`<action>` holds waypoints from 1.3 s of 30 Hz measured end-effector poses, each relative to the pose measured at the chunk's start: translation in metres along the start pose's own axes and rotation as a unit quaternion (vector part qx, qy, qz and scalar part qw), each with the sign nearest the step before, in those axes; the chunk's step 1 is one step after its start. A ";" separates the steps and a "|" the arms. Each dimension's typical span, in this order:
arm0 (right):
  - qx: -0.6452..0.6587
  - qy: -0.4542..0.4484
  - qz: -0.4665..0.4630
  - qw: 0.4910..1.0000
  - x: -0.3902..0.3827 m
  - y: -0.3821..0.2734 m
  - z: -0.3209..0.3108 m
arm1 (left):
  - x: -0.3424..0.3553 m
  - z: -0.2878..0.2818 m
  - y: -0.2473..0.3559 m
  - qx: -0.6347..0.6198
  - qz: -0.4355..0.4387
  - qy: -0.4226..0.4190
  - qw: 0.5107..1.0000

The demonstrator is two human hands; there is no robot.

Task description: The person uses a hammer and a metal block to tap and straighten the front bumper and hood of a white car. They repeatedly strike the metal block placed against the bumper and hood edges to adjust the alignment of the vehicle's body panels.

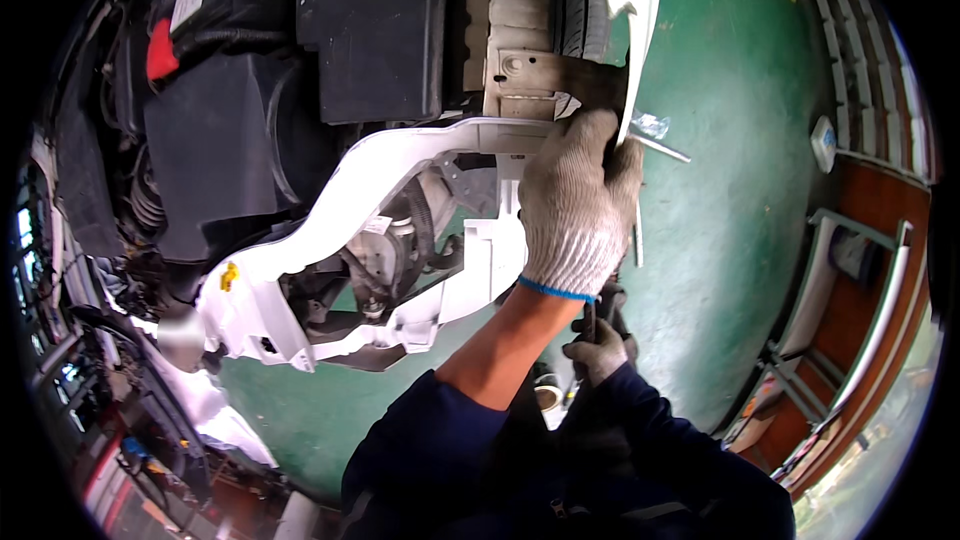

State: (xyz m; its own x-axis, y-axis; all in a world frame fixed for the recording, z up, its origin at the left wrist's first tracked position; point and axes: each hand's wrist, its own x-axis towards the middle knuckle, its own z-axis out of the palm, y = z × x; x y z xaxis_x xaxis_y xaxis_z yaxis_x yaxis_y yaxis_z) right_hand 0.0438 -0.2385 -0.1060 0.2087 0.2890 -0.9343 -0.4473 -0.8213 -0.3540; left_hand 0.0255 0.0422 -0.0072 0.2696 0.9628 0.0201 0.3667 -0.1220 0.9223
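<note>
My left hand, in a knitted white work glove with a blue cuff edge, reaches up to the corner of an opened car front. Its fingers close around the lower end of a white fender, beside a pale metal bracket. Nearer my body, my right hand, gloved too, is wrapped around a dark tool whose upper part lies partly behind my left wrist; its exact kind does not show. Left of my left hand is the white front frame of the car, with a wide opening in it.
Black engine-bay covers fill the upper left. A tyre shows beside the fender. A thin silver rod is right of my left hand, over the green floor. A brown rack with pale rails stands at the right.
</note>
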 end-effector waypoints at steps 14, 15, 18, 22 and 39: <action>-0.337 0.034 -0.025 0.941 0.164 0.138 -0.063 | -0.018 0.008 -0.025 -0.058 0.023 -0.014 0.998; -0.350 0.042 -0.017 0.936 0.160 0.127 -0.060 | -0.017 0.008 -0.026 -0.061 0.020 -0.012 0.998; -0.382 0.059 -0.011 0.922 0.156 0.109 -0.061 | -0.017 0.005 -0.025 -0.074 0.012 -0.018 0.997; -0.417 0.068 -0.010 0.906 0.157 0.095 -0.069 | -0.019 0.008 -0.030 -0.116 0.017 -0.003 0.993; -0.531 0.106 -0.044 0.840 0.201 0.073 -0.083 | -0.016 0.007 -0.029 -0.096 0.048 0.000 0.994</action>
State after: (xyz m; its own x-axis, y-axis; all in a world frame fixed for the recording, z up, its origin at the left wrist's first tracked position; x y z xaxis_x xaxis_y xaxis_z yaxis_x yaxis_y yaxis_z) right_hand 0.1247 -0.2813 -0.3159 0.4005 0.3692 -0.8387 0.5813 -0.8098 -0.0789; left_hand 0.0171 0.0285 -0.0373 0.2954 0.9488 0.1119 0.1630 -0.1655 0.9727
